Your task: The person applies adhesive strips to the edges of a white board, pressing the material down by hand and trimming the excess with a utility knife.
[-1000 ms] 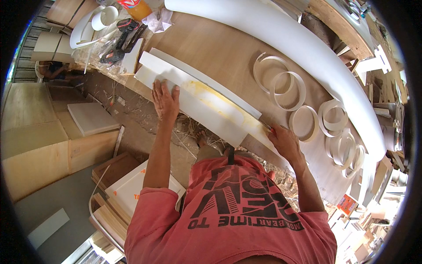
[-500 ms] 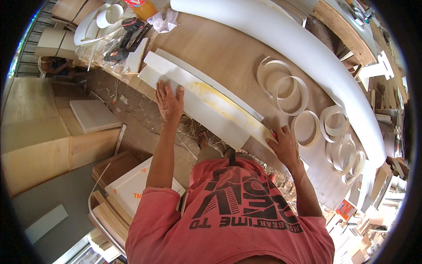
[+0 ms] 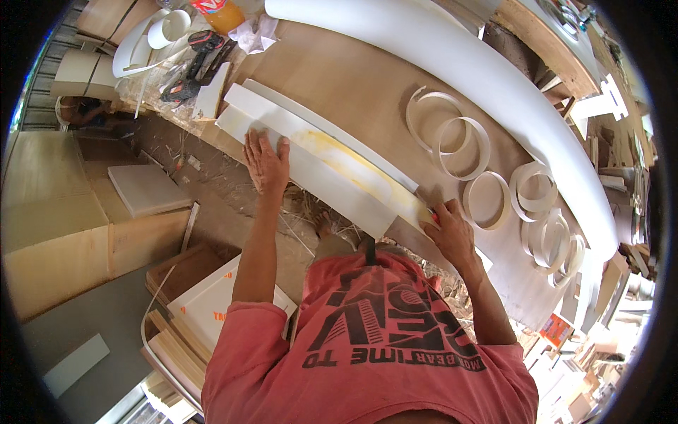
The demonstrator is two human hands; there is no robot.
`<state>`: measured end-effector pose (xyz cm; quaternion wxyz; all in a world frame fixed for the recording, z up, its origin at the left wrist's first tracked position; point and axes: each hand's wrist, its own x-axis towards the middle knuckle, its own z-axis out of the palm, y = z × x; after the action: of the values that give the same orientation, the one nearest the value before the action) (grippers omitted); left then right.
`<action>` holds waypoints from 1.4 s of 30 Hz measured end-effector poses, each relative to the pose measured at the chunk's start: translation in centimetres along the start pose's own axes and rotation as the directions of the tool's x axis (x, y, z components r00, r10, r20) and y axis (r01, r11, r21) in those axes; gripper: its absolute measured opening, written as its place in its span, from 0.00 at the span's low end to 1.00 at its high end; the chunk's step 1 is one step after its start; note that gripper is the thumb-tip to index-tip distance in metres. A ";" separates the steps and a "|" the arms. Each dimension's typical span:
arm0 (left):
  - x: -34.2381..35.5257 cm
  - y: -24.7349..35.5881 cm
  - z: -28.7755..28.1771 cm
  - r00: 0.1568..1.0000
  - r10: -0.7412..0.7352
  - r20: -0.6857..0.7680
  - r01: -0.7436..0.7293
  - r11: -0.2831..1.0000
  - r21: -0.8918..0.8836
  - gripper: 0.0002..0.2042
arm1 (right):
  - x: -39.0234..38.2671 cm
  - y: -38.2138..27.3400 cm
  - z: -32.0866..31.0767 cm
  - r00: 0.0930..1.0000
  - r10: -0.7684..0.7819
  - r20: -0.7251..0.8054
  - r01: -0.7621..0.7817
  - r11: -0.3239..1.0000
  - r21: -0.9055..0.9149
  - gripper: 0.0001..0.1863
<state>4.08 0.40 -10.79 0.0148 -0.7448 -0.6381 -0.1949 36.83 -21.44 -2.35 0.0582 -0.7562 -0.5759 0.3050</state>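
My left hand [image 3: 267,161] lies flat with its fingers stretched out on a long white panel [image 3: 321,173], near its left end. Along the panel runs a paler strip with a yellow, glue-like smear [image 3: 346,164]. A second narrow white board [image 3: 311,120] lies along its far side. At the right end of the panel, my right hand [image 3: 452,234] is closed round a small tool with a red part [image 3: 433,217]; the fingers hide most of it, so its kind cannot be told.
The brown worktable [image 3: 339,78] carries several rings of pale edging strip [image 3: 487,201] at the right and a long white curved sheet [image 3: 452,63] at the back. A cordless drill [image 3: 191,71] and an orange drink bottle [image 3: 220,15] stand far left. Wooden boxes [image 3: 56,233] fill the left.
The whole scene has shifted slightly left in the picture. Both hands keep nearly the same places on the panel, and the grip of the right hand looks unchanged.
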 end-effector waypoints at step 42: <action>0.7 0.2 -1.0 0.999 0.016 0.045 -0.014 0.999 -0.042 0.26 | -0.8 -0.5 1.3 0.997 -0.050 -0.052 0.050 0.999 -0.010 0.29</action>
<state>4.13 0.74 -9.63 -0.0137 -0.7539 -0.6285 -0.1908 35.65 -22.37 -2.84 0.0777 -0.7496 -0.5942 0.2810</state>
